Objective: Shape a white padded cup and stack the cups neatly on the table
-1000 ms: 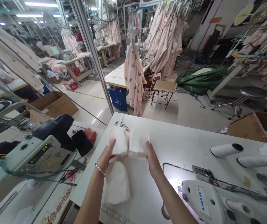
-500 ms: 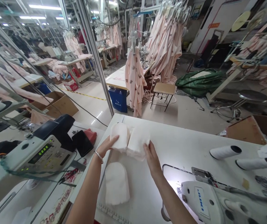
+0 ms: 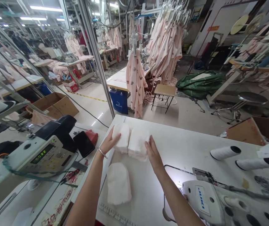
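Two stacks of white, soft fabric pieces lie side by side on the white sewing table, a narrow gap between them. My left hand (image 3: pixel 109 142), with a bracelet at its wrist, holds the outer edge of the left stack (image 3: pixel 122 139), thumb over the top. Against the right side of the right stack (image 3: pixel 138 142) rests my right hand (image 3: pixel 153 153), its fingers stretched out along the edge. Nearer to me is another white fabric piece (image 3: pixel 118 183) with a rounded far end; neither hand touches it.
A sewing machine head (image 3: pixel 201 201) stands at the right, with thread cones (image 3: pixel 225 153) beyond it. At the left are another machine with a lit display (image 3: pixel 41 155) and a black phone (image 3: pixel 84 143). A measuring tape strip (image 3: pixel 115 216) runs along the near edge. A stool (image 3: pixel 165 90) stands beyond.
The left stack has shifted slightly right. My left hand has spread along its outer side, and my right fingers have moved from the right stack's corner to its side edge.
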The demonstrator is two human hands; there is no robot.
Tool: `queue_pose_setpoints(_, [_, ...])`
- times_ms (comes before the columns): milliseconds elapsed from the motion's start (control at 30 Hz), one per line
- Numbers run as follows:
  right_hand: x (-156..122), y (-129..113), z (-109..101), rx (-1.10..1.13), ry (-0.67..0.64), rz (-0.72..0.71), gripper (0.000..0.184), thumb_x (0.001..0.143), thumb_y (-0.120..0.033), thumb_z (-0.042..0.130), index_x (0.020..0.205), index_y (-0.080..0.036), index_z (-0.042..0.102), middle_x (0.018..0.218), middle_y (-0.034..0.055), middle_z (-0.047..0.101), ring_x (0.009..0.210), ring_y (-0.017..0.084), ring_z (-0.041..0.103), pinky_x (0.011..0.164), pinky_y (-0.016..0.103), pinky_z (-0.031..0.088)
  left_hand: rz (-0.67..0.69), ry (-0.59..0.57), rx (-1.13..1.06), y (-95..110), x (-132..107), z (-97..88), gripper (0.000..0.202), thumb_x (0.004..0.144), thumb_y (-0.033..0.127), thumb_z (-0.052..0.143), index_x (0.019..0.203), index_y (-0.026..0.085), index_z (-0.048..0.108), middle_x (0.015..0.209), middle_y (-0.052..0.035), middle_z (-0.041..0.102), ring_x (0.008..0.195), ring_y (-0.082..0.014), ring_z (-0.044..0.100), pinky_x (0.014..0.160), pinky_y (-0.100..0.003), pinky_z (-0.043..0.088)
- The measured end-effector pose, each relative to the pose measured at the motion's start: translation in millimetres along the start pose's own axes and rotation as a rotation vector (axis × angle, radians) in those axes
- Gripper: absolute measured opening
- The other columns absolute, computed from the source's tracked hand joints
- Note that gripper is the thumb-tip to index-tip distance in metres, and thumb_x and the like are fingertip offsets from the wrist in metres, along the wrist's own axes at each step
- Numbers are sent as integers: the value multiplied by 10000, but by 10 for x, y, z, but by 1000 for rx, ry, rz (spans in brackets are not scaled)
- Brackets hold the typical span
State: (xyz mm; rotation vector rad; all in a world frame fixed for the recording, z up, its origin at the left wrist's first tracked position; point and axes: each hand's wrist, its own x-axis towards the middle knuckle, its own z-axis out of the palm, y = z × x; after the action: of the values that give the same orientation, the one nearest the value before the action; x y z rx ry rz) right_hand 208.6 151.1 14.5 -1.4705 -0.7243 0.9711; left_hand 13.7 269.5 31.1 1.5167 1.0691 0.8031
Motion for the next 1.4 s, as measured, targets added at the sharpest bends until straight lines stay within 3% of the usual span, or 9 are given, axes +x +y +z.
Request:
queue_pose_setpoints(267, [-153,-166,9,-137,12,-92,769,793,-495,581,1453,-264,260,1526,30,277,1394,222,251,1145,419,162,-31,217,-5,-107,-132,14,682,745,511,651,1308,195,432,1377,-136,474,1239,-264,477,1016,-370,393])
queue_pose_setpoints(333, [-329,-176,-62,-188,84,-113,763,803,-494,568,1454,-263,243,1553,23,194,1420,226,154,1155,426,102,-88,361,-14,-164,-351,-79,692,813,547,539,1366,194,318,1392,-159,432,1233,-249,480,967,-364,433])
queue_pose_setpoints(433, [-661,-56,-166,-251,15,-17,606,796,-520,555,1338,-277,438,1450,53,399,1322,275,358,1088,464,281,-211,499,-6,-273,-869,-179,660,823,580,491,1323,174,345,1280,-162,510,1142,-241,541,865,-347,489])
queue_pose_setpoints(567, [-1012,283,-138,-242,-206,242,478,705,-576,610,1012,-213,669,1116,121,656,942,303,635,763,454,534,-425,485,20,-392,-1605,-56,657,715,630,593,1149,144,513,1073,-145,622,984,-268,610,757,-371,512])
queue_pose_setpoints(700, [-1120,465,62,-193,-304,376,517,685,-575,620,1029,-193,669,1021,117,692,829,282,665,528,363,554,-566,384,9,-419,-1940,198,634,656,681,600,973,132,613,904,-136,675,870,-297,637,697,-394,508])
queue_pose_setpoints(1000, [-969,265,392,-145,-336,307,452,710,-514,596,1023,-194,656,944,82,702,810,251,663,576,340,535,-434,353,39,-396,-1559,286,590,648,533,682,1054,114,593,1063,-159,659,971,-298,616,845,-401,466])
queue_pose_setpoints(1133, [-823,148,216,-219,-116,179,424,691,-520,579,957,-192,620,920,91,662,829,252,619,691,379,501,-357,465,132,-360,-1383,74,717,586,515,746,1133,91,557,1141,-213,602,1064,-343,566,899,-458,433])
queue_pose_setpoints(1233, [-677,12,-18,-254,70,75,410,749,-508,512,1021,-204,558,1026,93,607,944,248,567,771,379,462,-253,538,169,-212,-1215,-88,650,714,534,645,1207,134,510,1253,-195,537,1149,-306,523,915,-417,440])
queue_pose_setpoints(1400, [-494,-136,-210,-257,130,30,417,822,-494,470,1124,-211,526,1112,91,582,981,229,567,765,349,465,-93,507,215,113,-879,-71,488,801,460,593,1184,163,537,1238,-152,566,1118,-248,554,884,-365,476])
